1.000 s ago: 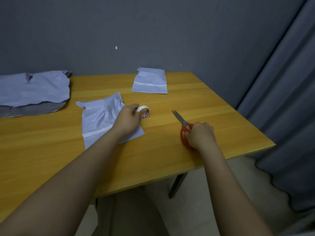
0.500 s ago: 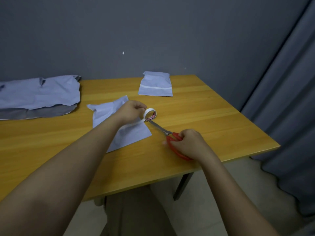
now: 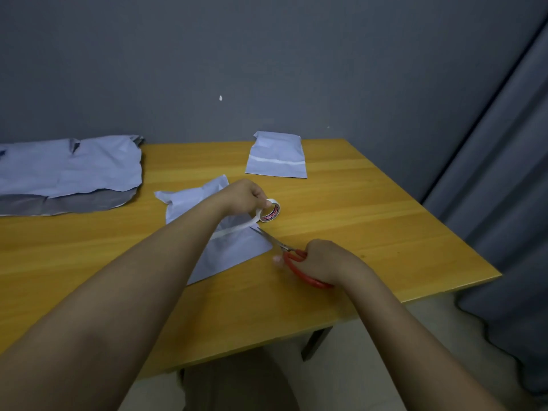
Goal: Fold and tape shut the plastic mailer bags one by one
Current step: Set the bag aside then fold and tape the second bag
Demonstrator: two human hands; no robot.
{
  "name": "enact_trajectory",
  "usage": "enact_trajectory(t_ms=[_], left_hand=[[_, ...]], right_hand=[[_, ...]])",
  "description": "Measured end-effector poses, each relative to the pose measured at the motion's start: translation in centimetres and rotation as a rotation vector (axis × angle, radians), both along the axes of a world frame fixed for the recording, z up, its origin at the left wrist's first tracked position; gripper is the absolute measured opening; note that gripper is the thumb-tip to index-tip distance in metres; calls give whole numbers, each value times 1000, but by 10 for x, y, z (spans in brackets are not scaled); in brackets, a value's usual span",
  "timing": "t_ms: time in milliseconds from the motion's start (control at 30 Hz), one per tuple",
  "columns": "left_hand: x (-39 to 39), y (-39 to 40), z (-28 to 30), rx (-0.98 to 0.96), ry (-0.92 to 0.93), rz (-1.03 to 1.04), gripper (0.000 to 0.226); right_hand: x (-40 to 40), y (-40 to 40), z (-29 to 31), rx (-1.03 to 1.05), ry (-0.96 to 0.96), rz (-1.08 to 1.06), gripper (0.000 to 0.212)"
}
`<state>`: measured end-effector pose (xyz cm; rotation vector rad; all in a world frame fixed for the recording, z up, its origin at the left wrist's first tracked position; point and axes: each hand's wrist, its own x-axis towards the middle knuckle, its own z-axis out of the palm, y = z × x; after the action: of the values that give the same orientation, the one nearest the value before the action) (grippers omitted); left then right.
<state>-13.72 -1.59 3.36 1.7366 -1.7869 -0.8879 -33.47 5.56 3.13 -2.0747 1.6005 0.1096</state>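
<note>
A folded grey mailer bag (image 3: pixel 234 253) lies mid-table, a strip of white tape across its fold. My left hand (image 3: pixel 243 194) grips a small white tape roll (image 3: pixel 269 211) just above the bag's right edge, with tape stretched from the roll down to the bag. My right hand (image 3: pixel 323 259) holds red-handled scissors (image 3: pixel 292 256), whose blades point up-left and reach the stretched tape at the bag's edge. A second folded, taped bag (image 3: pixel 277 155) lies at the table's far edge.
A pile of flat grey mailer bags (image 3: pixel 68 170) covers the far left of the wooden table (image 3: pixel 370 221). A grey wall stands behind, a grey curtain (image 3: pixel 504 173) hangs at the right. The table's right and near edges are close to my hands.
My right hand has brought the scissors from the table's right side up-left to the tape. My left hand has lifted the roll, pulling tape taut off the bag.
</note>
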Motion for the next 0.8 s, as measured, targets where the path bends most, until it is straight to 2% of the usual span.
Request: enact_trajectory(t_ms=[200,800], left_hand=[[8,-3,1,-37,7,-3,21],[10,-1,7,-94,9,-7,18]], right_hand=[[12,-9,5,-8,23,8,66],[33,-19,-3,-44,-83,-54,64]])
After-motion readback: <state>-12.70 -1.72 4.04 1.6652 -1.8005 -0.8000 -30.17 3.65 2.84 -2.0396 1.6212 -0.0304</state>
